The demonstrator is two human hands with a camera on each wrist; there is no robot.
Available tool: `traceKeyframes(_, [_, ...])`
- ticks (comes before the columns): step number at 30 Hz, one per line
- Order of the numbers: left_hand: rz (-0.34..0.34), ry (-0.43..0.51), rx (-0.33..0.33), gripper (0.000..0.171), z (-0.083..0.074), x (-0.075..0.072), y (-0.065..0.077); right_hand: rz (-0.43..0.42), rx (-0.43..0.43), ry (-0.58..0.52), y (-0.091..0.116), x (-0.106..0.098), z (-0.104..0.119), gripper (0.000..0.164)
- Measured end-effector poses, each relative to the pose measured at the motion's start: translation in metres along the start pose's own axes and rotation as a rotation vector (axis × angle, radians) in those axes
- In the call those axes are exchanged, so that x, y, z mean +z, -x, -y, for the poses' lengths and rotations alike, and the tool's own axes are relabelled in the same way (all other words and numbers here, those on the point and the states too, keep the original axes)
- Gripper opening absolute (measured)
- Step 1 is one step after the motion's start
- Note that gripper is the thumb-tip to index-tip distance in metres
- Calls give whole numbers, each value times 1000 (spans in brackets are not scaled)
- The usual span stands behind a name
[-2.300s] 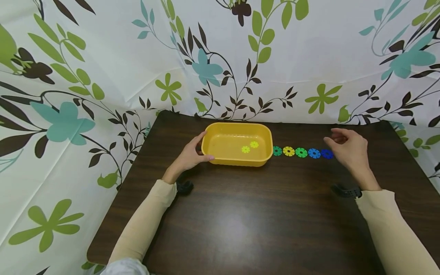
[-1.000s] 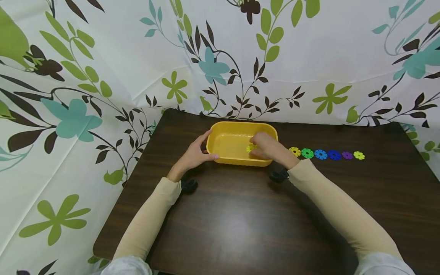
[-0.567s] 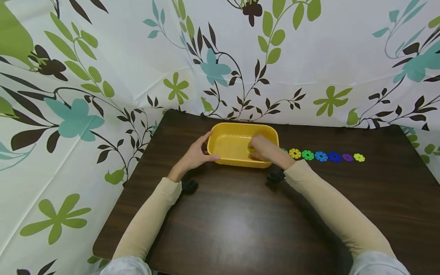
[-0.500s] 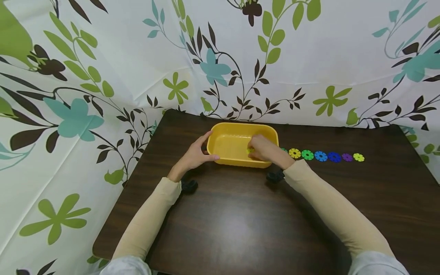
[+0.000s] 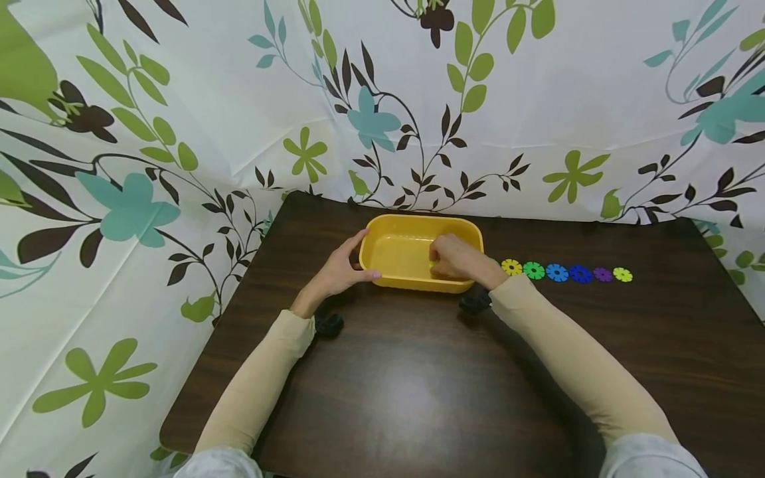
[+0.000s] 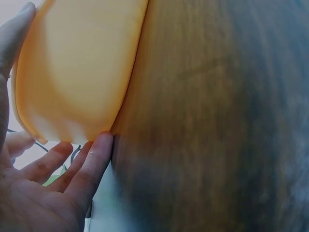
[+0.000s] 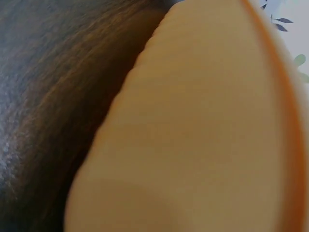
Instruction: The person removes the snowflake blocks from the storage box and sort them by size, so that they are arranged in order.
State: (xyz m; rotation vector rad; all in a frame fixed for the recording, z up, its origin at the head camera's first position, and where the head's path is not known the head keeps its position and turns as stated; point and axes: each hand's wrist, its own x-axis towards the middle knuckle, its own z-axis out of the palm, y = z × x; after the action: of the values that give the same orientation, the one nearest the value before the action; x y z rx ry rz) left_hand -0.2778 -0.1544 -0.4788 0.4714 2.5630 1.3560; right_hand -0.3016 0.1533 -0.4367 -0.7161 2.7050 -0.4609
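My left hand holds the left end of a yellow plastic tray, thumb on the near rim and fingers at the end wall. In the left wrist view, fingertips touch the tray's outer wall. My right hand reaches inside the tray's right part with curled fingers. It pinches a small yellow-green flower-shaped disc, of which only a sliver shows at the fingertips. The right wrist view is filled by the tray's outside wall; my right hand is hidden there.
Right of the tray runs a row of flower-shaped discs on the dark wooden table: yellow, green, light blue, dark blue, purple and yellow-green. A patterned curtain hangs behind.
My right hand has moved left from the row's far end into the tray, uncovering the purple and yellow-green discs there. Its fingers now cover the tray's discs. The left hand keeps its hold.
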Motion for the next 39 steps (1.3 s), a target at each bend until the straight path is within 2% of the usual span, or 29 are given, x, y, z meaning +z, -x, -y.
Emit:
traceKeyframes(6, [-1,5,-4,109,1,0,0,36,-11,81,4,-2,2,29])
traceKeyframes(10, [-11,28,18,110,2,0,-1,10,-39,74,3,-1,1,18])
traceKeyframes(14, [-13,29,35,109,2,-1,-2,4,-22,28,0,-1,-1,10])
traceKeyframes(19, [-16,19,31,109,2,-1,-1,31,8,-21,-2,-2,-2,22])
traceKeyframes(22, [-9,16,26,109,1,-1,0,36,23,-12,-4,-1,-2,28])
traceKeyframes(24, [-6,11,22,108,1,-1,0,19,28,7,-4,0,-3,24])
traceKeyframes(30, [-6,6,30,108,-1,-1,0,-49,20,53,-3,4,-6,27])
traceKeyframes(39, [-6,-1,30,107,-1,0,1,-107,14,44,6,1,-2,28])
